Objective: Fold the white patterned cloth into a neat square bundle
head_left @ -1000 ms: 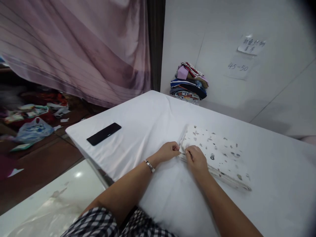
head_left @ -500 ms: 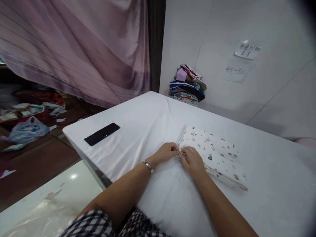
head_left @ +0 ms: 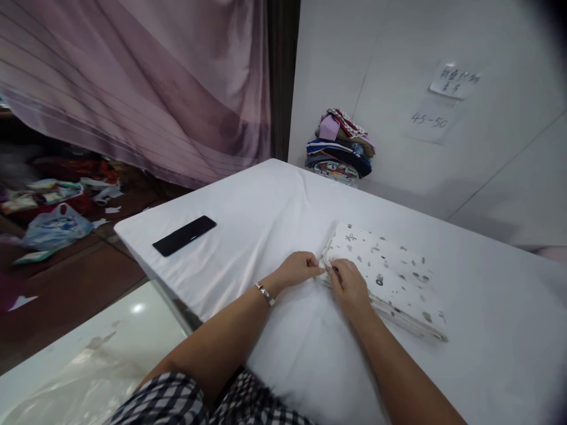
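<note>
Our R hand (head_left: 349, 286) pinches the near-L corner of a folded cloth (head_left: 396, 274), thumb & fingers closed on the edge. Our L hand (head_left: 301, 267) is right beside it, fingers curled & tips touching the same corner; can't tell if they actually grip or just press. Cloth is white w/ small grey-brown prints, several layers thick, lying flat on the table. From the grip it runs off to the R & a bit away from us; layered edge faces our side, R of the R hand.

Under the grip we've got a white tablecloth (head_left: 261, 206), w/ creases just L of the hands. Well L of the grip: a flat black slab (head_left: 185, 235), phone-like, lying on the tablecloth. Beyond the grip, past the table's far edge: a stack of folded fabrics (head_left: 339, 150), mixed colours, by the wall; can't see what it sits on. Up & R of the grip, 2 handwritten notes on the wall, upper (head_left: 455, 81) & lower (head_left: 429, 123), lower reading "45-50". Pink curtain (head_left: 199, 88) hangs beyond & L of the grip. Closer to us, L of the grip: clear plastic (head_left: 84, 378) on a pale glossy surface (head_left: 153, 310).
</note>
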{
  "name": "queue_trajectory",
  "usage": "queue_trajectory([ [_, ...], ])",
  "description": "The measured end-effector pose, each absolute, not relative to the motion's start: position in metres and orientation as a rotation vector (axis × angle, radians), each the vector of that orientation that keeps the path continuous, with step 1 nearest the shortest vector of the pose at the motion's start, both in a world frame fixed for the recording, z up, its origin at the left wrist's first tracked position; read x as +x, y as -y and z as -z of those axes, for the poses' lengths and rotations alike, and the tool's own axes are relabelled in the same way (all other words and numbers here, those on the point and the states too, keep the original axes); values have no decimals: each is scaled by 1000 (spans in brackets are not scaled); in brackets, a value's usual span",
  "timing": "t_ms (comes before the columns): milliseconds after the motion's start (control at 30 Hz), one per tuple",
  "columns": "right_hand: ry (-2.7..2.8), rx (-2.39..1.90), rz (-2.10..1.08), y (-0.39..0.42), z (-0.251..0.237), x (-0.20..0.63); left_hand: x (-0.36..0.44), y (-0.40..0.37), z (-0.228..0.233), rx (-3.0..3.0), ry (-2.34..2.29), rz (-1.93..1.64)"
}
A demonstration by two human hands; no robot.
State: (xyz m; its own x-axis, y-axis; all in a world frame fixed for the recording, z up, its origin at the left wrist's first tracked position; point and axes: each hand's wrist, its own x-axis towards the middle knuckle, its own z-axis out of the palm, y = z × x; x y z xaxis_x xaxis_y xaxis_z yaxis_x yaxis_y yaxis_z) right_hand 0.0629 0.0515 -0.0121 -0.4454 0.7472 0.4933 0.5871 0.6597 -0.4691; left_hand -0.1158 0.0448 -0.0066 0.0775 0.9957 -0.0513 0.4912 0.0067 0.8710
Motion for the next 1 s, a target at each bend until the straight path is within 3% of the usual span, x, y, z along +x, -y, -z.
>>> queue_trajectory([
  [1000, 2268, -944, -133, -49, 20, 59, -109, -43, 6, 1396, -1432, -893],
])
